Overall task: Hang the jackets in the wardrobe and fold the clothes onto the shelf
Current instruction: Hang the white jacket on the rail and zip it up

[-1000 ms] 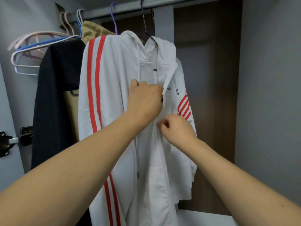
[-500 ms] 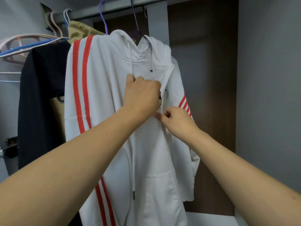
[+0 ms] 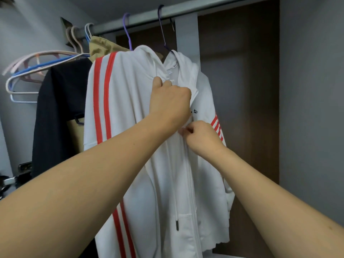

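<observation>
In the middle of the frame, a white hooded jacket (image 3: pixel 130 112) with red stripes hangs from a dark purple hanger (image 3: pixel 163 34) hooked over the grey wardrobe rail (image 3: pixel 204 8) that runs across the top. The left hand (image 3: pixel 170 103) is at the jacket's chest, just below the hood, its grip clenched on the white fabric beside the front opening, knuckles toward the camera. The right hand (image 3: pixel 202 138) sits lower and to the right, touching the jacket at the zip line; its thumb and forefinger are pinched together on something small there, too small to make out, though it lies right on the front seam. Below the two hands the front looks closed, and a drawstring (image 3: pixel 176 211) with a dark metal tip dangles near the pocket.

To the left of the white jacket a black garment (image 3: pixel 59 112) hangs on the same rail, with a tan garment (image 3: pixel 100 47) between and behind them on a lilac hanger (image 3: pixel 127 32). At the upper left of the frame a bunch of bare hangers (image 3: pixel 37 69), pink, blue and white, is pushed to the end of the rail. A dark brown back panel (image 3: pixel 242 90) fills the right centre, beside a grey side wall (image 3: pixel 312 108).
</observation>
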